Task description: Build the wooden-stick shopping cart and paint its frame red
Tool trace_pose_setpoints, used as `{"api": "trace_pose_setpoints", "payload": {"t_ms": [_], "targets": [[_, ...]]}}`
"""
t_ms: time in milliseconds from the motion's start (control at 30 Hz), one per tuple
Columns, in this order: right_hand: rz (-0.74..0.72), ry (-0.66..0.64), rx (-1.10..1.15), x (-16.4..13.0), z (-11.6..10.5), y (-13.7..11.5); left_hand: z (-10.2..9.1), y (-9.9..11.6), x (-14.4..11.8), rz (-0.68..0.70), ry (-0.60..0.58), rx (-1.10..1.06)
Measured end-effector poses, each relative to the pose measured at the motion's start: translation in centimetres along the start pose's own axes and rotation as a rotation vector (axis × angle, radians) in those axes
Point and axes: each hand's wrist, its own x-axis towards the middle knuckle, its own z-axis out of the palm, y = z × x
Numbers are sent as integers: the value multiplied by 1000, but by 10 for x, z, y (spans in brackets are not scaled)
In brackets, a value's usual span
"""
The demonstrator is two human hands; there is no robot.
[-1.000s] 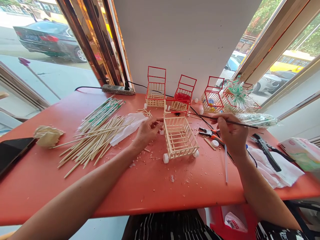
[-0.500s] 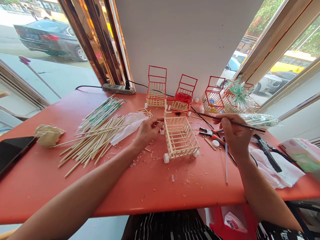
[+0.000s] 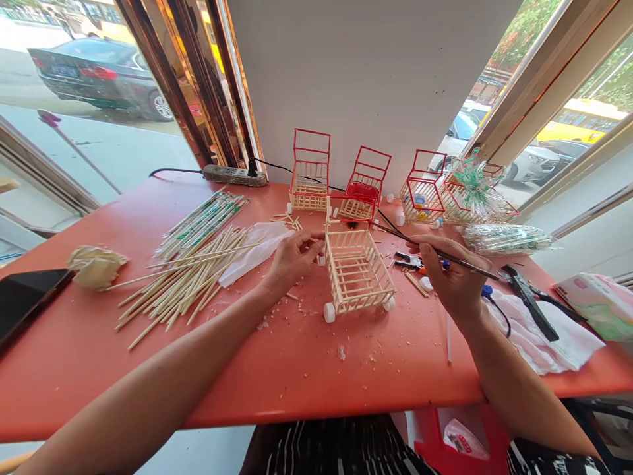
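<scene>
Left hand point(image 3: 291, 260) steadies the wooden stick cart point(image 3: 357, 270) with a loose, open grip on the worktop point(image 3: 297, 369); right hand point(image 3: 452, 274) pinches a thin paintbrush point(image 3: 435, 252).

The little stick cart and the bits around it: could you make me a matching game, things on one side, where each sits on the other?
Things:
1. stick cart
2. thin dark brush
3. loose bamboo sticks
4. power strip

Places:
A. back of the table, by the window frame
B. left of the left hand
C. between the two hands
D. in the right hand

Pairs: 1-C, 2-D, 3-B, 4-A
</scene>
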Motion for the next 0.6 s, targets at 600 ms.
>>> {"api": "trace_pose_setpoints", "payload": {"t_ms": [600], "targets": [[-93, -130, 188, 2, 19, -16, 2, 1, 1, 7, 5, 5]]}}
